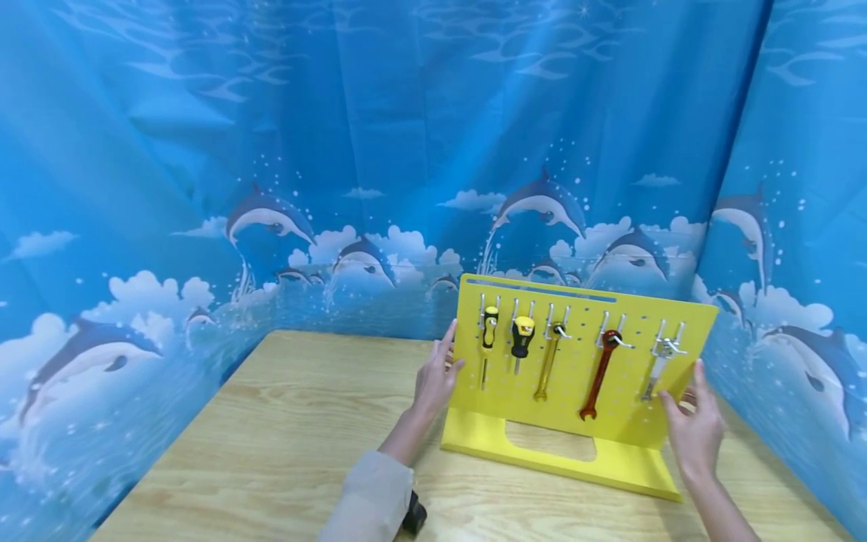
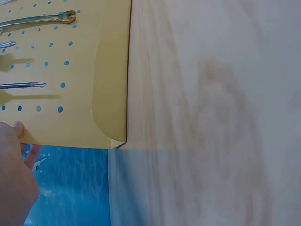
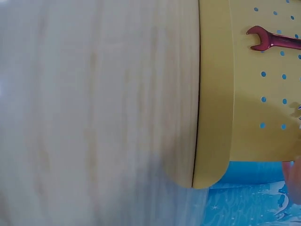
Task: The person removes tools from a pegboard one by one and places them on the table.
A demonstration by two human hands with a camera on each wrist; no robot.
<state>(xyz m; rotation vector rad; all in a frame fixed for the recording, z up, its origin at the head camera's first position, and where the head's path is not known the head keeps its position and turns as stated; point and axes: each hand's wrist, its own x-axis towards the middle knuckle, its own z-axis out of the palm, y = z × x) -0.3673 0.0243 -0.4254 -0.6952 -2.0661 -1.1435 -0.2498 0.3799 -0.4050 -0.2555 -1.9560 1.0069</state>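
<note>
A yellow pegboard stand [image 1: 626, 384] stands at the right of the table, gripped at both side edges. My left hand [image 1: 433, 384] holds its left edge, with the thumb on the front and fingers behind, as the left wrist view also shows. At the right edge my right hand [image 1: 699, 433] grips it likewise; only part of that hand [image 3: 295, 181] appears in the right wrist view. From the board's hooks hang a slim screwdriver [image 1: 490, 331], a stubby screwdriver [image 1: 522, 339], a gold wrench [image 1: 547, 369], a red wrench [image 1: 597, 376] and a silver wrench [image 1: 654, 375].
The wooden table [image 1: 271, 452] extends left and in front of the stand. Behind it hangs a blue curtain [image 1: 379, 150] printed with dolphins, which also runs along the right side. A black object [image 1: 415, 516] shows under the left sleeve [image 1: 372, 497].
</note>
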